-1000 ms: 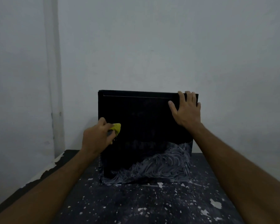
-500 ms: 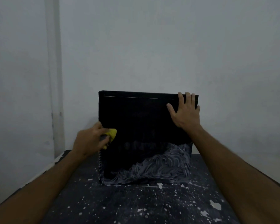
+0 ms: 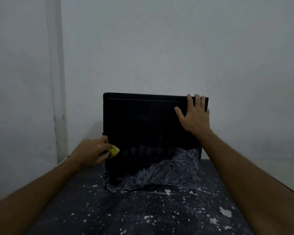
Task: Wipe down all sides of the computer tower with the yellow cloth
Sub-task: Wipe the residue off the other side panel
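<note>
A black computer tower (image 3: pixel 146 129) stands on a dark table with its broad side panel facing me; grey swirled dust streaks cover the panel's lower right part. My left hand (image 3: pixel 90 152) grips a small bunched yellow cloth (image 3: pixel 114 150) and holds it against the panel near its left edge, about two thirds of the way down. My right hand (image 3: pixel 193 114) lies flat with spread fingers on the panel's upper right corner, fingertips reaching over the top edge.
The dark table (image 3: pixel 143 214) is speckled with white paint flecks and chips. A pale wall (image 3: pixel 159 48) rises right behind the tower, and a vertical pipe or moulding (image 3: pixel 56 82) runs down the wall at the left.
My left hand has slid the yellow cloth downward along the panel's left edge. My right hand has stayed on the upper right corner.
</note>
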`<state>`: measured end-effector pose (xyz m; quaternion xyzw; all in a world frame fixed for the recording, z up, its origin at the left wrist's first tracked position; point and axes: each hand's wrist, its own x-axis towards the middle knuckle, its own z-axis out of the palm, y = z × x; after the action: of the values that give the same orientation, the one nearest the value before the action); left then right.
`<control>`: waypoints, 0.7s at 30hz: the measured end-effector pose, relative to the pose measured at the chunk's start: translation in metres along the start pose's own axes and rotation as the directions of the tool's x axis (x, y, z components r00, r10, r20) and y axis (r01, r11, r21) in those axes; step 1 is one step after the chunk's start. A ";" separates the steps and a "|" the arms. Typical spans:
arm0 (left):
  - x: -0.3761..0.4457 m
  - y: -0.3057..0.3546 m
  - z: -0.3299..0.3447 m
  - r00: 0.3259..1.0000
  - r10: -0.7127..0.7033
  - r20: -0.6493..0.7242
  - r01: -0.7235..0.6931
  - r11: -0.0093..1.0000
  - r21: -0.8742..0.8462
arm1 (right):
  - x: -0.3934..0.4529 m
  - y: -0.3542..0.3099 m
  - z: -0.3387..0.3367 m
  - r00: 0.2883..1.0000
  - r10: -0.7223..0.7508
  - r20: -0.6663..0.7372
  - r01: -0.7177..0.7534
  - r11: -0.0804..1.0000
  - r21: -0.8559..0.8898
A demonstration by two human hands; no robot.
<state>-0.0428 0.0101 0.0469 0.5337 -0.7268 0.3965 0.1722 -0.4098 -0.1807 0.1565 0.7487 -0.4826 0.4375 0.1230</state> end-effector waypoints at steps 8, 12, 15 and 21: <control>-0.022 0.008 0.018 0.997 -0.068 0.030 0.070 0.996 -0.049 | 0.000 0.001 0.000 1.000 -0.008 -0.007 0.008 1.000 -0.005; -0.024 0.011 0.010 0.948 -0.307 -0.085 0.291 0.943 -0.161 | 0.000 0.002 0.000 1.000 -0.010 -0.010 0.010 1.000 -0.012; -0.029 0.021 0.025 1.000 -0.015 -0.009 0.014 0.999 -0.046 | 0.000 0.002 0.000 1.000 -0.014 -0.009 0.013 1.000 -0.017; -0.013 0.030 0.022 0.966 -0.243 -0.085 0.233 0.966 -0.114 | -0.001 0.002 0.001 1.000 -0.015 -0.008 0.015 1.000 -0.024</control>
<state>-0.0619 0.0048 0.0125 0.5874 -0.6676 0.3607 0.2812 -0.4115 -0.1817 0.1548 0.7491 -0.4816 0.4338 0.1370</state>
